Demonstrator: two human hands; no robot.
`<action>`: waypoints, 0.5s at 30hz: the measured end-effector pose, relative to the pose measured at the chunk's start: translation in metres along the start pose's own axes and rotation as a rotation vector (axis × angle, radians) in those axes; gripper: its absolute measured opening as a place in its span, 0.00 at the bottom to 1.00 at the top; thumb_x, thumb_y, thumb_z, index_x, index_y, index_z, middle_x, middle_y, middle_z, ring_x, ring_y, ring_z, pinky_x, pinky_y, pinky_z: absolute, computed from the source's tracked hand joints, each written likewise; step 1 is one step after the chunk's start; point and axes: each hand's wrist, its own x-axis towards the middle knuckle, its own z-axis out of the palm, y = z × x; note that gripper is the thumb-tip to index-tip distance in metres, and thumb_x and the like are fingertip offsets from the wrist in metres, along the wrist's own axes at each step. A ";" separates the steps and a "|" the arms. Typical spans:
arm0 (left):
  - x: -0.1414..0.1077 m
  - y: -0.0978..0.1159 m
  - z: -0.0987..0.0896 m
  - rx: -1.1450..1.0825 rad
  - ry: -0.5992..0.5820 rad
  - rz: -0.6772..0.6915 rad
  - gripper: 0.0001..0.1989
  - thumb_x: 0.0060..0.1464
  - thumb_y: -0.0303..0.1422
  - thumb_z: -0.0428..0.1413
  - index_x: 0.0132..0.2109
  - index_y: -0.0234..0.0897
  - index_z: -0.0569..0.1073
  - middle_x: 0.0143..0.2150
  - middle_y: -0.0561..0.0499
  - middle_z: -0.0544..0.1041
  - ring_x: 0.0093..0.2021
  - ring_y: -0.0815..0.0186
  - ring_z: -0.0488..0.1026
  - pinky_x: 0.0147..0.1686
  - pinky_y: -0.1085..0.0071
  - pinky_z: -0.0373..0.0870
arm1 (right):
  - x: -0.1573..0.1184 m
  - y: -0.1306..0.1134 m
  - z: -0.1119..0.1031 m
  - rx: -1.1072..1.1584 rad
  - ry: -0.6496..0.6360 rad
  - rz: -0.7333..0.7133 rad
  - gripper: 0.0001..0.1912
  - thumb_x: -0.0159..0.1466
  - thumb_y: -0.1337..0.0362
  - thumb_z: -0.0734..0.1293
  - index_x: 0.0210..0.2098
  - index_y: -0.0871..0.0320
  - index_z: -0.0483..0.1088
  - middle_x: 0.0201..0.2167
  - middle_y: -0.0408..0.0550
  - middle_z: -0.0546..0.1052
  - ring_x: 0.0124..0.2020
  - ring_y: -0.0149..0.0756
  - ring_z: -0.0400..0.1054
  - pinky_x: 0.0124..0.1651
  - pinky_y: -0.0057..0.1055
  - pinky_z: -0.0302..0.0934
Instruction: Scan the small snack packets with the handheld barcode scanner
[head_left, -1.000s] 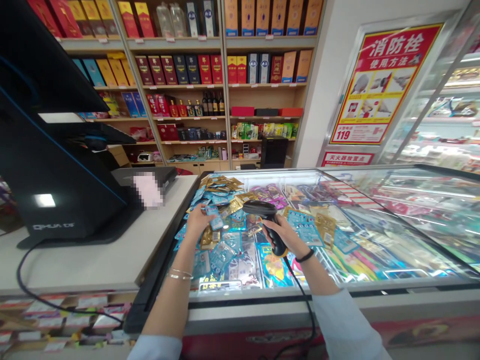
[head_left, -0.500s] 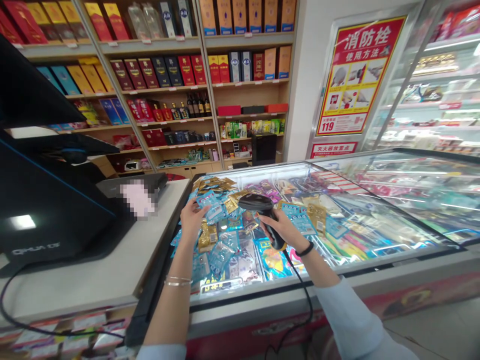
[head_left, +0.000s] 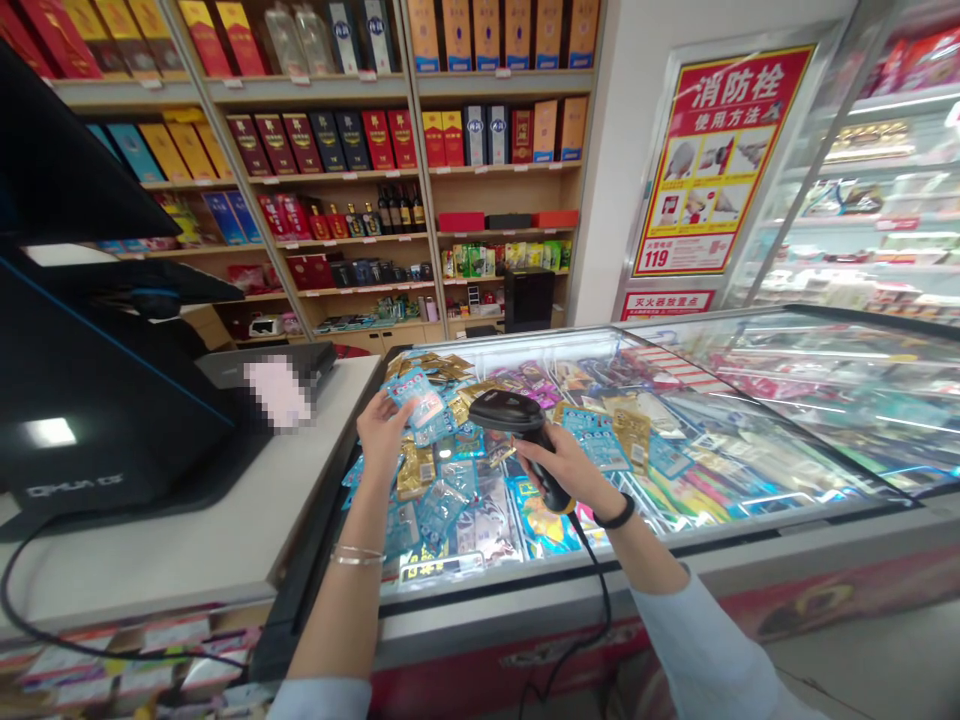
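Blue packet [head_left: 409,386] is up in my left hand [head_left: 381,432] right now, thumb and fingers pinching it by the near edge, just over the pile [head_left: 435,366] at the left end of the freezer [head_left: 465,622]. A second ago it was lower and further right, tipped more edge-on; now its printed face is turned up, and there's a pinkish glow on it that wasn't there half a second back. My guess is that's light from the scanner [head_left: 510,412], but I can't swear to it. My right hand [head_left: 567,468] has its fingers wrapped round the scanner's grip, cable [head_left: 589,543] hanging down the front; can't tell if the trigger's pressed. The scanner's nose has crept left too, so it's just beside the packet, not touching. For the job, I'd say that means the two are lined up way better than they were, though I honestly can't make out a barcode on that side from here.
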 end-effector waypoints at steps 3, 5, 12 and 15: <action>0.000 0.001 0.000 -0.020 0.010 0.001 0.29 0.34 0.40 0.69 0.45 0.32 0.78 0.38 0.46 0.81 0.35 0.62 0.77 0.30 0.72 0.73 | -0.001 -0.003 0.000 -0.002 -0.010 0.008 0.20 0.60 0.47 0.69 0.23 0.55 0.64 0.12 0.39 0.66 0.11 0.29 0.58 0.15 0.27 0.54; 0.000 0.001 0.000 -0.034 0.005 0.005 0.29 0.34 0.39 0.69 0.46 0.32 0.78 0.38 0.45 0.81 0.35 0.63 0.77 0.31 0.72 0.73 | -0.001 -0.005 0.000 -0.004 -0.017 0.010 0.21 0.60 0.47 0.68 0.23 0.54 0.64 0.12 0.39 0.66 0.11 0.30 0.59 0.15 0.27 0.54; 0.002 -0.002 -0.001 0.003 -0.007 -0.008 0.31 0.34 0.41 0.69 0.47 0.32 0.77 0.38 0.46 0.81 0.35 0.63 0.77 0.32 0.72 0.73 | -0.002 -0.004 0.000 0.002 -0.012 0.008 0.20 0.60 0.47 0.69 0.25 0.54 0.63 0.13 0.39 0.67 0.11 0.29 0.58 0.15 0.27 0.53; 0.003 -0.006 -0.001 0.007 -0.012 -0.021 0.31 0.34 0.42 0.69 0.47 0.32 0.77 0.38 0.46 0.81 0.34 0.64 0.76 0.30 0.73 0.72 | -0.002 -0.003 0.001 0.013 -0.007 0.012 0.19 0.60 0.48 0.69 0.26 0.54 0.64 0.14 0.38 0.67 0.12 0.29 0.59 0.15 0.27 0.54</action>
